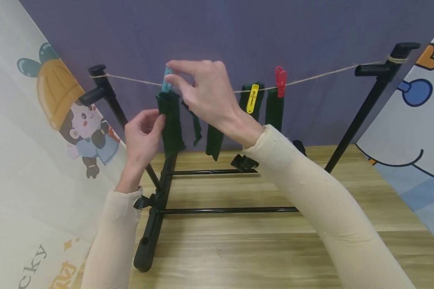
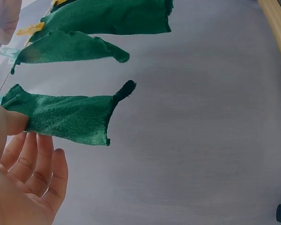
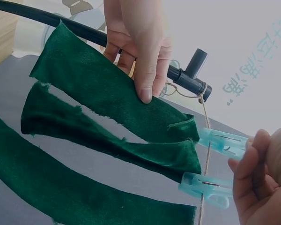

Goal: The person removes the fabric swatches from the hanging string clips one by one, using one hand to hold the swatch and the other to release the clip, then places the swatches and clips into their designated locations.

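My right hand pinches a light blue clothespin between thumb and forefinger, at the twine line. The clothespin's other end sits at the top of a dark green cloth strip. Lower down, my left hand pinches that strip's left edge, its thumb in front, as the left wrist view also shows. Right beside it hangs another green strip under a second light blue clothespin; in the head view my right hand hides that clothespin.
Further right, yellow and red clothespins hold more green strips. The twine runs between two black posts of a frame on a wooden table. Printed curtains flank it.
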The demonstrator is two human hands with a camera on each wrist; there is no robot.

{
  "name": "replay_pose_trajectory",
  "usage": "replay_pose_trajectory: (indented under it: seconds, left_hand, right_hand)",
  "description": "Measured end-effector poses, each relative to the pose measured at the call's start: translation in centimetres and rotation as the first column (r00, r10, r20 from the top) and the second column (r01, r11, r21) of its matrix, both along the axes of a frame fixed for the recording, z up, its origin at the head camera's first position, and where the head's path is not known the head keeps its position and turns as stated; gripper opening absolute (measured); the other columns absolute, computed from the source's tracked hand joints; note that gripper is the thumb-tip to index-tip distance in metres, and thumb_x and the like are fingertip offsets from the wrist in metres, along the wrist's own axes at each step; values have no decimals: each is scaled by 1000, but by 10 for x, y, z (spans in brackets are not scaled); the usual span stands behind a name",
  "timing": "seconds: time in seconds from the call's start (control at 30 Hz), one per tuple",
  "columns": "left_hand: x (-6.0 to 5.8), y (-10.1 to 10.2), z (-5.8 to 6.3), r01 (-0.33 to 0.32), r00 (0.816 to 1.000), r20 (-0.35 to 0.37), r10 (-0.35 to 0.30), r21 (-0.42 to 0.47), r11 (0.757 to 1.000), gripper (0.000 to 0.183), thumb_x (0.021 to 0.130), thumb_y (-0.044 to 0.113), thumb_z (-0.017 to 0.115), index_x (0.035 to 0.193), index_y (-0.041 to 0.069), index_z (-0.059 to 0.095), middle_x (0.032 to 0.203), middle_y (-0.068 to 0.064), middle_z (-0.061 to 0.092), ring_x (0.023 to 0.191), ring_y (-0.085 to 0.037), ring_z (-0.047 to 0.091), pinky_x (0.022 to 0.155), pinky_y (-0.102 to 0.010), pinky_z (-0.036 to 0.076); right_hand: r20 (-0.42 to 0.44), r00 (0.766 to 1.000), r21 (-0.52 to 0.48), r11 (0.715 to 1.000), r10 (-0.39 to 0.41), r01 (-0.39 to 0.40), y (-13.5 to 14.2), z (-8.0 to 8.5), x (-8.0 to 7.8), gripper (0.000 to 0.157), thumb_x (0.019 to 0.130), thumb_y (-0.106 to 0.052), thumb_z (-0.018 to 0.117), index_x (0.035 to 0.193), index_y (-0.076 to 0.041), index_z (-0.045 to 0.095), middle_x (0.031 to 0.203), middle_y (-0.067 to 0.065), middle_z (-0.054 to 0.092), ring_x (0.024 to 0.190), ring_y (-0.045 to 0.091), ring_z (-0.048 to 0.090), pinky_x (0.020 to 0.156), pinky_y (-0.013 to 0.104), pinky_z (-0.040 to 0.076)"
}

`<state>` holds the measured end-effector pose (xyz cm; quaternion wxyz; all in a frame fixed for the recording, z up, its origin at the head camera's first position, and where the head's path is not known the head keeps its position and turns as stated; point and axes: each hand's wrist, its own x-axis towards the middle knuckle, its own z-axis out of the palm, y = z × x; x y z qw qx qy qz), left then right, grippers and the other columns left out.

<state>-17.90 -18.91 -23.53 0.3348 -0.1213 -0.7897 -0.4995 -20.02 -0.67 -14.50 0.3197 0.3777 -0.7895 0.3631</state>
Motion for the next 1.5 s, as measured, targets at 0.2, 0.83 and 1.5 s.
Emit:
replay_pose_trajectory:
  seconds: [0.2,0.83,1.5]
  left_hand:
    - [-1,-2,-4,11,1000,13,-11,9,1000,23,94,15,61,107,-3,67,89,-11,67,74,-15,59,67,-24,46]
    - [5,-10,-18,3,995,96,-2,-6,1000,20,94,11,57,107,0,68,83,-6,64,69,-17,56,60,-23,44]
    - [7,-14,-39,7,991,137,-1,-47,999,18,93,11,60,105,1,68,81,-11,65,67,-17,56,60,-22,44]
  right_hand:
    - [-22,999,-30,999,30,-30,1,-3,-6,33,96,-32,58,122,-13,67,98,-4,73,33,14,34,37,21,26]
    - [-79,996,-84,995,51,-58,5,-6,3,29,96,-29,59,116,-11,70,59,-9,58,33,6,28,38,24,25]
    - [-59,994,-84,992,89,-94,18,-30,12,28,92,-28,65,113,-10,71,46,-7,43,33,0,26,36,25,24]
